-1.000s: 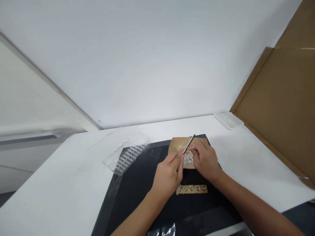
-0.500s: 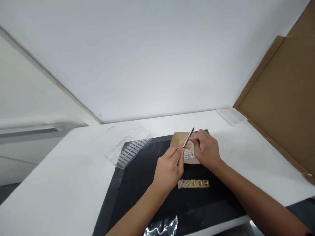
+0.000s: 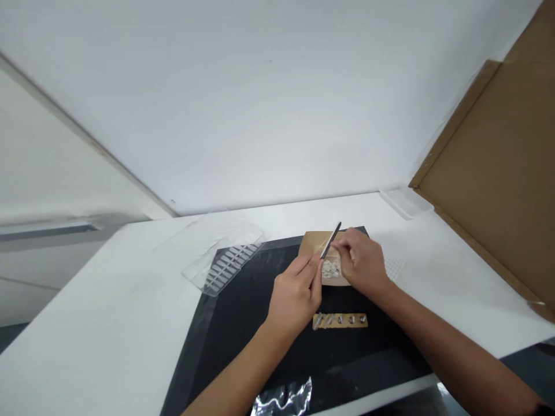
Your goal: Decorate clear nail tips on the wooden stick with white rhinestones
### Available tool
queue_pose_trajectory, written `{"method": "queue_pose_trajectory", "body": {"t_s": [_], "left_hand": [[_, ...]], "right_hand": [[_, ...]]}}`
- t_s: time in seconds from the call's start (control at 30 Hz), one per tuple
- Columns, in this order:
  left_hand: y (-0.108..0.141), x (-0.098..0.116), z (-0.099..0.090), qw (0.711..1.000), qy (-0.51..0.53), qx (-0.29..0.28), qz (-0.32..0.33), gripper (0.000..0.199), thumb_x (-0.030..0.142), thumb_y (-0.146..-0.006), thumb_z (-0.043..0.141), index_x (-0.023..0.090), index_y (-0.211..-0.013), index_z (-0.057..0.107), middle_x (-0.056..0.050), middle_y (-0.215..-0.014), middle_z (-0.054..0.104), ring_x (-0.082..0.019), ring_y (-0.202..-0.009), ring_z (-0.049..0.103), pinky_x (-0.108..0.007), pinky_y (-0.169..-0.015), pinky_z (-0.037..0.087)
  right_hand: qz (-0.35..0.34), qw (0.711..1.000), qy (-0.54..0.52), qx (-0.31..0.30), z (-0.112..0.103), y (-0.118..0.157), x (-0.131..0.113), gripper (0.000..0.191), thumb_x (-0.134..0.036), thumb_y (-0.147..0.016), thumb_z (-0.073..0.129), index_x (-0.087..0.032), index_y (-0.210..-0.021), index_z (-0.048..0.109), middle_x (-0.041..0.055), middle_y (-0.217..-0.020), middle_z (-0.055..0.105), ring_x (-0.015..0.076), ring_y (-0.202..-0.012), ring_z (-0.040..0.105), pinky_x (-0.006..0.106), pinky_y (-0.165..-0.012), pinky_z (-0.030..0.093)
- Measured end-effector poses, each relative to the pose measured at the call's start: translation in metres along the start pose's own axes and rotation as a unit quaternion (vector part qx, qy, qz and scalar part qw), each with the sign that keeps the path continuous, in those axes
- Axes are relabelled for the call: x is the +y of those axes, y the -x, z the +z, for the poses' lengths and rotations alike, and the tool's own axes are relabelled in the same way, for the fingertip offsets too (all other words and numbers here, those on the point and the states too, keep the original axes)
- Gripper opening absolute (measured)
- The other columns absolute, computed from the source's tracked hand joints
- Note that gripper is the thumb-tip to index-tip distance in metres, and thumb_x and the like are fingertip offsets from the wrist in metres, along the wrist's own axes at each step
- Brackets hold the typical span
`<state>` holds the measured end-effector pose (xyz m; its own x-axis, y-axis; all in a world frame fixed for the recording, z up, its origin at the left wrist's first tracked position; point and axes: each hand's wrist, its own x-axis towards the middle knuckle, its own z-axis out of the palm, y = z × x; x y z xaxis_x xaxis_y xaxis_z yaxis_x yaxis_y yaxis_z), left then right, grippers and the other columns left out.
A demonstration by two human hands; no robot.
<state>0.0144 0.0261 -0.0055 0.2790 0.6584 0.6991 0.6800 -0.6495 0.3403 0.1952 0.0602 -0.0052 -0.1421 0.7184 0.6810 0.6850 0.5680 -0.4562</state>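
Note:
My left hand point(image 3: 297, 292) is closed on one end of a thin nail file point(image 3: 332, 238), dark with a pale edge, which tilts up and away to the right. My right hand point(image 3: 362, 260) is pinched just beside the file; whatever sits between its fingertips is too small to make out. Beneath both hands lies a piece of brown cardboard point(image 3: 309, 242) with a heap of small whitish pieces point(image 3: 330, 270) on it. Closer to me, a tan strip point(image 3: 340, 321) carries several small clear and shiny nail tips in a row.
A black mat point(image 3: 243, 329) covers part of the white table point(image 3: 108, 318). Clear plastic sheets and a tray of nail tips point(image 3: 229, 268) lie at its left corner. A clear lid-like tray point(image 3: 406, 203) sits back right, beside a tall cardboard panel point(image 3: 498, 173). Shiny plastic point(image 3: 284, 398) lies in front.
The file has tilted very slightly, and my right fingertips remain close beside it. The whole view has shifted a little; everything else stays in place.

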Motion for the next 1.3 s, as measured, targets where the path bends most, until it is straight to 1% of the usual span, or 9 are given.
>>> {"method": "queue_pose_trajectory", "body": {"t_s": [0.17,0.4,0.53,0.67,0.77,0.9,1.03,1.17,1.3], "left_hand": [[-0.0002,-0.002,-0.0004,1.0,-0.001,0.001,0.005,0.023,0.012,-0.105,0.055,0.015,-0.11,0.076,-0.008,-0.094,0.075,-0.017,-0.082,0.073,-0.025,-0.077,0.061],[-0.0011,-0.0035,-0.0014,1.0,0.005,0.003,-0.004,0.025,0.014,-0.106,0.053,0.016,-0.113,0.076,-0.008,-0.095,0.076,-0.017,-0.085,0.074,-0.026,-0.083,0.063],[-0.0006,-0.0037,-0.0011,1.0,0.003,0.005,-0.005,0.024,0.014,-0.105,0.054,0.016,-0.114,0.076,-0.009,-0.096,0.075,-0.018,-0.085,0.074,-0.027,-0.083,0.063],[0.0,-0.0031,-0.0007,1.0,0.005,0.007,-0.004,0.025,0.014,-0.105,0.054,0.017,-0.115,0.077,-0.008,-0.095,0.076,-0.018,-0.085,0.075,-0.026,-0.081,0.063],[0.0,-0.0029,-0.0009,1.0,-0.005,0.004,-0.004,0.024,0.013,-0.105,0.055,0.016,-0.116,0.076,-0.009,-0.097,0.076,-0.018,-0.087,0.075,-0.027,-0.082,0.063],[-0.0003,-0.0039,-0.0007,1.0,0.001,0.002,-0.002,0.025,0.013,-0.105,0.054,0.016,-0.114,0.077,-0.009,-0.097,0.076,-0.018,-0.086,0.076,-0.026,-0.083,0.063],[-0.0016,-0.0043,-0.0016,1.0,0.001,0.012,-0.003,0.026,0.016,-0.106,0.053,0.018,-0.12,0.076,-0.009,-0.099,0.077,-0.018,-0.088,0.076,-0.027,-0.085,0.064],[-0.0019,-0.0043,-0.0024,1.0,0.009,0.009,-0.001,0.026,0.014,-0.106,0.053,0.017,-0.117,0.076,-0.008,-0.096,0.076,-0.017,-0.086,0.075,-0.026,-0.087,0.064],[-0.0004,-0.0051,-0.0009,1.0,0.008,0.004,-0.008,0.023,0.015,-0.106,0.054,0.016,-0.111,0.077,-0.008,-0.093,0.074,-0.016,-0.082,0.074,-0.025,-0.082,0.063]], "right_hand": [[-0.026,0.999,0.006,-0.045,0.0011,0.0008,-0.0008,0.025,-0.022,-0.103,0.055,-0.024,-0.078,0.052,0.0019,-0.077,0.065,0.0184,-0.071,0.06,0.031,-0.066,0.042],[-0.029,0.998,-0.012,-0.046,0.0027,-0.0013,-0.0041,0.027,-0.024,-0.105,0.053,-0.024,-0.078,0.05,0.0014,-0.075,0.063,0.0182,-0.07,0.06,0.031,-0.066,0.042],[-0.009,1.0,-0.011,-0.008,0.0024,-0.0026,-0.0037,0.027,-0.023,-0.105,0.054,-0.024,-0.078,0.049,0.0014,-0.076,0.063,0.0186,-0.073,0.061,0.031,-0.067,0.043],[-0.023,0.999,-0.002,-0.036,0.0018,-0.0031,-0.0044,0.029,-0.022,-0.103,0.056,-0.025,-0.076,0.047,0.0007,-0.075,0.063,0.0181,-0.069,0.058,0.031,-0.066,0.041],[0.002,1.0,-0.009,0.003,0.0021,-0.0033,-0.0046,0.028,-0.022,-0.105,0.055,-0.025,-0.078,0.048,0.0012,-0.077,0.064,0.0183,-0.074,0.061,0.031,-0.069,0.043],[-0.017,0.998,-0.017,-0.054,0.0025,-0.0018,-0.0057,0.028,-0.021,-0.102,0.057,-0.024,-0.076,0.048,0.0006,-0.075,0.063,0.0176,-0.07,0.06,0.031,-0.065,0.041],[-0.007,1.0,-0.022,-0.014,0.0021,-0.0017,-0.0083,0.026,-0.022,-0.104,0.056,-0.024,-0.079,0.053,0.0012,-0.076,0.065,0.0181,-0.073,0.062,0.031,-0.068,0.044],[-0.04,0.998,-0.023,-0.036,0.0029,-0.0025,-0.0087,0.026,-0.021,-0.103,0.057,-0.024,-0.078,0.054,0.0007,-0.074,0.064,0.0179,-0.07,0.061,0.031,-0.066,0.042],[-0.003,1.0,-0.008,0.003,0.0041,-0.003,-0.0058,0.028,-0.024,-0.105,0.057,-0.024,-0.078,0.053,0.0012,-0.075,0.064,0.0181,-0.071,0.062,0.03,-0.068,0.043]]}}
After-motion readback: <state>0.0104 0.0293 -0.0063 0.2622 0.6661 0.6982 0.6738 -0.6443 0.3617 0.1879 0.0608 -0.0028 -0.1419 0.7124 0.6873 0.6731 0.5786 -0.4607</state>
